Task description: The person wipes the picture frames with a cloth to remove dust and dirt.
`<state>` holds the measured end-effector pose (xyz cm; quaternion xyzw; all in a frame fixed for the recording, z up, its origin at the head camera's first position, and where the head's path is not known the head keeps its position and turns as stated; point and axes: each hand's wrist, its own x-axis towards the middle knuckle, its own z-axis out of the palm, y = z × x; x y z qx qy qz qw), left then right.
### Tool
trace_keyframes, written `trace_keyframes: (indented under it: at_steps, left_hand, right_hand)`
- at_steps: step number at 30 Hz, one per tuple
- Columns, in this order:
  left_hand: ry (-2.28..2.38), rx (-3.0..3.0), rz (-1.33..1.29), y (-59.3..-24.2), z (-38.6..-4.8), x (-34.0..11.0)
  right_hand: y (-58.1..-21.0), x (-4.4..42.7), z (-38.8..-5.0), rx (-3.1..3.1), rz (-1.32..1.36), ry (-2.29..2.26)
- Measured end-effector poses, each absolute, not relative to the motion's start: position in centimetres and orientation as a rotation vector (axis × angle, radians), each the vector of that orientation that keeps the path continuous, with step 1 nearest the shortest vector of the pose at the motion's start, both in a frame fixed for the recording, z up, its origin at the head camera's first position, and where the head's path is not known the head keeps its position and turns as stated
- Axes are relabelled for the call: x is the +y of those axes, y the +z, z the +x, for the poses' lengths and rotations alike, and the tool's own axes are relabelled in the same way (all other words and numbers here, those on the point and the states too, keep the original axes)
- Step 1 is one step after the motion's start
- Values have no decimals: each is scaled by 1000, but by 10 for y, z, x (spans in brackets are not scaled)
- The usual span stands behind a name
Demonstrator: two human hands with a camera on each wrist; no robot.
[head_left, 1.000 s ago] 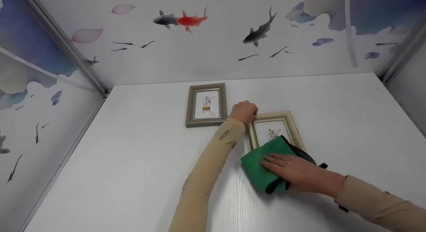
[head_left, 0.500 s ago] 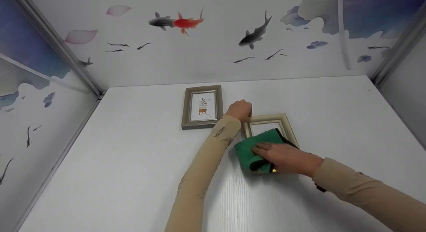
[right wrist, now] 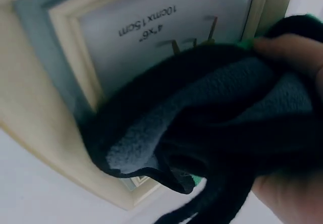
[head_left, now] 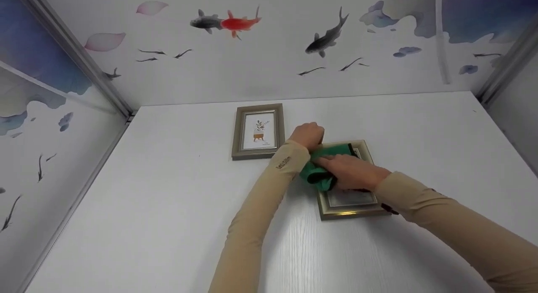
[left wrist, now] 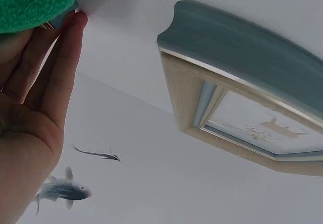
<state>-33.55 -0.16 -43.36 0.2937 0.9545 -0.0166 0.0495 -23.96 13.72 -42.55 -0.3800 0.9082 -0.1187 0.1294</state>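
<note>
Two framed plant pictures lie on a white surface. My left hand [head_left: 307, 135] holds the top left corner of the right picture frame [head_left: 353, 212], a pale gold one. In the left wrist view the fingers of the left hand [left wrist: 35, 118] reach that corner, partly behind green cloth [left wrist: 35, 4]. With my right hand [head_left: 355, 172] I grip a folded green cleaning cloth [head_left: 317, 175] and press it on the frame's upper left part. Its dark grey underside shows in the right wrist view, where the cloth [right wrist: 141, 118] covers part of the picture, beside printed size lettering.
A browner picture frame [head_left: 238, 135] lies just left of my left hand, close to the forearm. Behind stands a panel [head_left: 269, 74] painted with fish and petals. Another painted panel [head_left: 42, 137] borders the left side, along a metal rail [head_left: 84, 45].
My right hand has moved the cloth from the frame's lower part up and left to its top left corner, uncovering the bottom edge. The left hand keeps its hold.
</note>
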Motion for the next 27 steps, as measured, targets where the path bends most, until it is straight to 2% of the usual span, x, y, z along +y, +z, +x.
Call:
trace_keyframes:
  at_steps: [15,21,27]
  left_hand:
    - [-143,2943,899,-434,-330,2]
    - [-121,2928,896,-433,-330,-1]
    - [-91,2921,904,-433,-332,-3]
  right_hand:
    - [-420,158,-177,2539,-1718,-138]
    - [-410,154,-173,2520,-1703,-49]
    - [-412,146,-189,2586,-1660,-75]
